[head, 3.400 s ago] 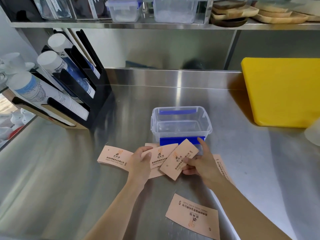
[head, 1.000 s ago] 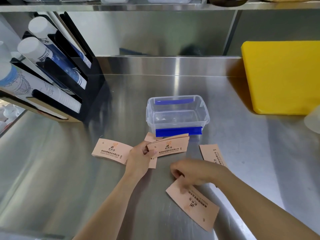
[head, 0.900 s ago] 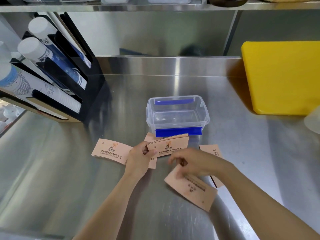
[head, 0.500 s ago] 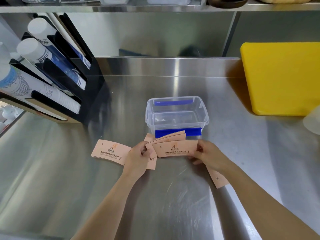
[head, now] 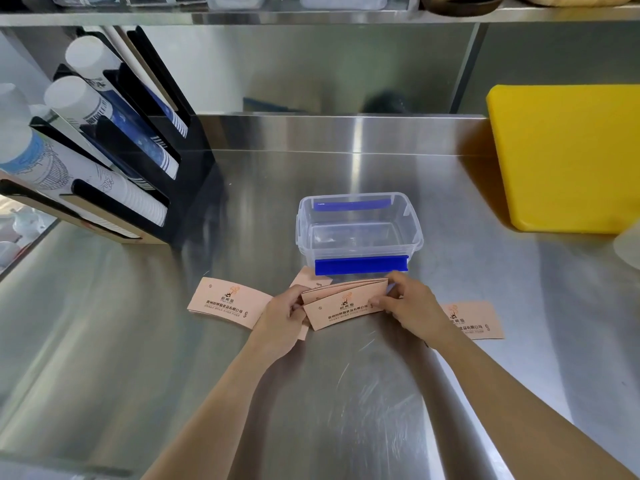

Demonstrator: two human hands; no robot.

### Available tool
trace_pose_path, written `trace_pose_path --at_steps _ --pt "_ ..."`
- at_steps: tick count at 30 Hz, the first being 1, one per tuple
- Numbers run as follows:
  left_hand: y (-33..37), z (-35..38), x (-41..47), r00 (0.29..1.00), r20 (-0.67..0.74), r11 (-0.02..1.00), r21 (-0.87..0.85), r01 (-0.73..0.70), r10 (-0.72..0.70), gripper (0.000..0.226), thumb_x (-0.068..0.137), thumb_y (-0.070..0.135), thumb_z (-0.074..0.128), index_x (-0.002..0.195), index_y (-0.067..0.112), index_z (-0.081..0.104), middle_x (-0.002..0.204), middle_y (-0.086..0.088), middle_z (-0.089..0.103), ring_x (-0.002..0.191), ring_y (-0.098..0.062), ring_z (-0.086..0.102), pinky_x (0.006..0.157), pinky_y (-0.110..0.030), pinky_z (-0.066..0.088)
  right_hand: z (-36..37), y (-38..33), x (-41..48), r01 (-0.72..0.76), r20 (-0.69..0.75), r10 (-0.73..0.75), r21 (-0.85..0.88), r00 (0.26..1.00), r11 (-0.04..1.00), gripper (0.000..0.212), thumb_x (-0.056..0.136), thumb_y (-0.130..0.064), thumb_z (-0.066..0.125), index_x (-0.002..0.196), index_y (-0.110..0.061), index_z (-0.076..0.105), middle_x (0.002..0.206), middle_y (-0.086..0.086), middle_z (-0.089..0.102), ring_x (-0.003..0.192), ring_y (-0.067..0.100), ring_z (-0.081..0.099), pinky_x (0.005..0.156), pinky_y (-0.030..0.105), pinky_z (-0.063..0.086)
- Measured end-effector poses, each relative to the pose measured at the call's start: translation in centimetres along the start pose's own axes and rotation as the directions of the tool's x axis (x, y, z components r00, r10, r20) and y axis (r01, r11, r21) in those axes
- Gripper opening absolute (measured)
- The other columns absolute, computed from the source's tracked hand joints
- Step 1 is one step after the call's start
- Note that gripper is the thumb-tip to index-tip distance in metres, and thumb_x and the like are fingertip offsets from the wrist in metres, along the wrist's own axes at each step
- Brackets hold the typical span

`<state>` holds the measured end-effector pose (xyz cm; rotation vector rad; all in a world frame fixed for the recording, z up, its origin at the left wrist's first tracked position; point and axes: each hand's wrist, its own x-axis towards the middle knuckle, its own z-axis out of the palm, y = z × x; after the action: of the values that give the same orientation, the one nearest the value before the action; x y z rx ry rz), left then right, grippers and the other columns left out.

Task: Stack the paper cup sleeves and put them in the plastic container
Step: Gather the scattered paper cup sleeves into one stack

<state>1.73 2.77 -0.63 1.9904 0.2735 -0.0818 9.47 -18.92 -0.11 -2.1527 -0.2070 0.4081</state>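
A small stack of flat pink paper cup sleeves [head: 344,304] is held between both hands just in front of the clear plastic container [head: 358,228], which has blue clips and holds nothing. My left hand [head: 282,318] pinches the stack's left end and my right hand [head: 410,303] pinches its right end. One loose sleeve [head: 225,301] lies flat to the left. Another loose sleeve [head: 474,320] lies to the right, partly behind my right wrist. A further sleeve [head: 308,280] peeks out under the stack.
A black rack of paper cups [head: 104,161] stands at the left. A yellow cutting board [head: 568,157] leans at the back right. A steel shelf [head: 311,15] runs overhead. A translucent object [head: 628,244] sits at the right edge.
My right hand picked up the sleeve that lay near the front, carried it up and laid it on the stack held by my left hand. Both hands now grip the stack.
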Motion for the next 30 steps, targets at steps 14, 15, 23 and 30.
trace_pose_path --at_steps 14,15,23,30 --pt "0.2 -0.1 -0.6 0.999 -0.033 0.993 -0.12 0.005 -0.009 0.033 0.073 0.012 0.072 0.078 0.043 0.064 0.079 0.006 0.069 0.071 -0.015 0.057 0.072 -0.032 0.05 -0.1 0.3 -0.1 0.053 0.028 -0.053 -0.027 0.998 0.998 0.02 0.081 -0.025 0.066 0.07 -0.027 0.049 0.082 -0.012 0.063 0.076 0.009 0.06 0.064 0.018 0.047" --pt "0.1 -0.1 -0.5 0.999 -0.045 0.995 -0.1 0.016 -0.02 0.032 0.075 0.013 0.07 0.074 0.044 0.064 0.079 0.008 0.07 0.07 -0.015 0.059 0.073 -0.034 0.05 0.0 0.2 -0.3 0.068 0.042 -0.067 -0.038 0.997 0.997 0.02 0.082 -0.025 0.065 0.071 -0.027 0.049 0.082 -0.015 0.062 0.077 0.007 0.06 0.064 0.017 0.047" --pt "-0.6 -1.8 -0.7 0.985 -0.171 1.0 -0.017 -0.005 0.002 0.025 0.079 0.017 0.064 0.068 0.039 0.063 0.061 0.007 0.059 0.055 -0.005 0.048 0.058 -0.024 0.041 0.6 -1.2 -1.0 0.139 -0.064 -0.125 0.307 0.99 0.941 0.016 0.087 -0.035 0.055 0.073 -0.027 0.059 0.063 -0.006 0.062 0.052 0.006 0.051 0.046 0.012 0.041" --pt "-1.6 -4.3 -2.4 0.992 -0.123 1.0 0.003 -0.007 0.007 0.028 0.079 0.01 0.064 0.076 0.037 0.064 0.07 0.002 0.065 0.059 -0.005 0.046 0.063 -0.026 0.04 2.9 -2.7 0.1 0.323 0.204 -0.298 -0.101 0.932 0.941 0.039 0.088 0.003 0.043 0.114 -0.021 0.06 0.118 -0.001 0.062 0.11 0.014 0.053 0.096 0.03 0.045"
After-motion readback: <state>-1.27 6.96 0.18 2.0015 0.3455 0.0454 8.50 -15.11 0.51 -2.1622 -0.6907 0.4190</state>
